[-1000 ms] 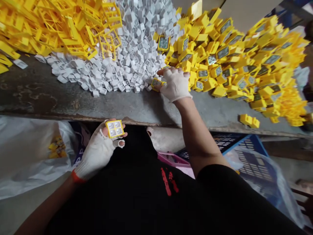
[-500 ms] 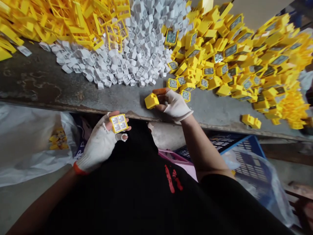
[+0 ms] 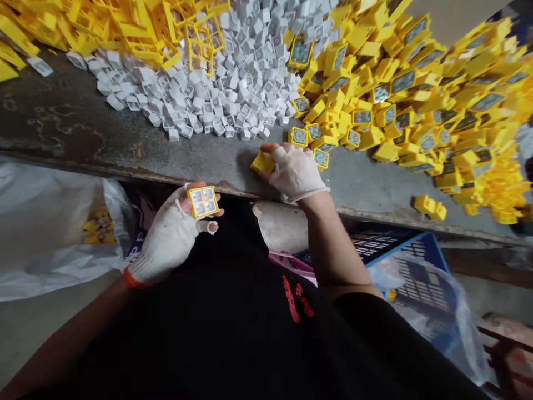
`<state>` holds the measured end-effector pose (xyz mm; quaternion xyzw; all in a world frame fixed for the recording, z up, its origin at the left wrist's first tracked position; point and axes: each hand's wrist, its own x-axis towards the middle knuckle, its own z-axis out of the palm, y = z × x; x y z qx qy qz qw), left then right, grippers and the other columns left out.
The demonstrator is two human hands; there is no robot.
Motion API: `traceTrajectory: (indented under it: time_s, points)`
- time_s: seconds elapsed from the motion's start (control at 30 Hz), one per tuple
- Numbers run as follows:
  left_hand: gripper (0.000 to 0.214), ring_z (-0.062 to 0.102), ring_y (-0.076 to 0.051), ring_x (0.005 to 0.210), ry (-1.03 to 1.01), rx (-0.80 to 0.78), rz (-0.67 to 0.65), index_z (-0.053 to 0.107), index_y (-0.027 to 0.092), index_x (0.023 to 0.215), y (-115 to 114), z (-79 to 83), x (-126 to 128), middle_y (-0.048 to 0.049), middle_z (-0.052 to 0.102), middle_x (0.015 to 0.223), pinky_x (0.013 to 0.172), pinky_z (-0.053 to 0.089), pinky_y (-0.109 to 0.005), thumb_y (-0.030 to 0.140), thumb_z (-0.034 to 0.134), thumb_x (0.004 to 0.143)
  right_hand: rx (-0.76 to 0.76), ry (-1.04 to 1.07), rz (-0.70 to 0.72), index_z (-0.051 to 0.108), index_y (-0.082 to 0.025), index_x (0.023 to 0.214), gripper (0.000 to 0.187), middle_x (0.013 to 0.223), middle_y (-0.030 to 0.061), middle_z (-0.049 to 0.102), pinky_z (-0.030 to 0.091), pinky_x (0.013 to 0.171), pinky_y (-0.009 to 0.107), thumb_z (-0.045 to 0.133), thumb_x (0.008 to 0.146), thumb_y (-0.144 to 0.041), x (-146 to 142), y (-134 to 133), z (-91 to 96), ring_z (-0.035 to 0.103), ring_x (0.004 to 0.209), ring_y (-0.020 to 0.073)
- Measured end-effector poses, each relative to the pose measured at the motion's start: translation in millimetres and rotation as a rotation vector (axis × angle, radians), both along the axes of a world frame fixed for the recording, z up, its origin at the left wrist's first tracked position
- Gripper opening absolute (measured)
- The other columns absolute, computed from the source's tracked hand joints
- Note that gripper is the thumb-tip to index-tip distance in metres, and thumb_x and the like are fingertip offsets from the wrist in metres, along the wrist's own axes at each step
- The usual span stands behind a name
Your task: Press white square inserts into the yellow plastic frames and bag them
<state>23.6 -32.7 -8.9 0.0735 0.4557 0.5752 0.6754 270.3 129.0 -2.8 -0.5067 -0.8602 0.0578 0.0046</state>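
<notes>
My left hand (image 3: 170, 236), in a white fingerless glove, holds a small yellow square frame with white inserts (image 3: 202, 201) just below the bench edge. On the grey bench (image 3: 83, 139), my gloved right hand (image 3: 293, 171) curls its fingers round a yellow block (image 3: 262, 162). Beside that hand lie loose yellow blocks with grey faces (image 3: 298, 136). Behind them sits a heap of small white square caps (image 3: 233, 83) and a big pile of yellow blocks (image 3: 416, 83).
A tangle of yellow frames (image 3: 104, 28) covers the bench's far left. Two yellow blocks (image 3: 430, 206) lie near the front edge at right. Below the bench are a white plastic bag (image 3: 45, 233), a blue crate (image 3: 400, 250) and a pink container (image 3: 287, 261).
My right hand left the yellow pile with a block, drew it toward the bench edge, and now presses it lower on the bench. My left hand has stayed put with its frame.
</notes>
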Motion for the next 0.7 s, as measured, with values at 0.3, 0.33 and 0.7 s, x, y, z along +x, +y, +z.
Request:
traceTrajectory:
  time_s: [0.3, 0.33, 0.7]
  points:
    - [0.018, 0.084, -0.028, 0.083, -0.045, 0.052, 0.042, 0.082, 0.021, 0.111, -2.4, -6.0, -3.7, -0.0076, 0.087, 0.103, 0.06, 0.064, -0.032, 0.026, 0.09, 0.096, -0.018, -0.048, -0.035, 0.061, -0.022, 0.173, 0.088, 0.173, 0.0232, 0.067, 0.048, 0.131, 0.077, 0.091, 0.091, -0.028, -12.1, 25.0, 8.4, 0.064, 0.155, 0.0519]
    - [0.017, 0.084, -0.027, 0.082, -0.041, 0.046, 0.053, 0.082, 0.021, 0.112, -2.1, -6.5, -3.8, -0.0075, 0.087, 0.104, 0.06, 0.064, -0.031, 0.026, 0.089, 0.098, -0.023, -0.081, -0.042, 0.065, -0.02, 0.169, 0.087, 0.165, 0.0234, 0.073, 0.049, 0.128, 0.078, 0.094, 0.088, -0.03, -15.5, 23.1, 7.2, 0.068, 0.15, 0.0525]
    - [0.027, 0.089, -0.031, 0.104, -0.158, 0.004, 0.054, 0.082, 0.024, 0.132, -3.4, 3.5, -2.9, -0.0102, 0.088, 0.13, 0.061, 0.067, -0.03, 0.032, 0.084, 0.106, -0.074, 0.529, 0.597, 0.076, -0.025, 0.16, 0.062, 0.141, 0.0136, 0.087, 0.071, 0.111, 0.052, 0.087, 0.105, -0.051, -44.0, -40.6, 18.6, 0.083, 0.12, 0.0356]
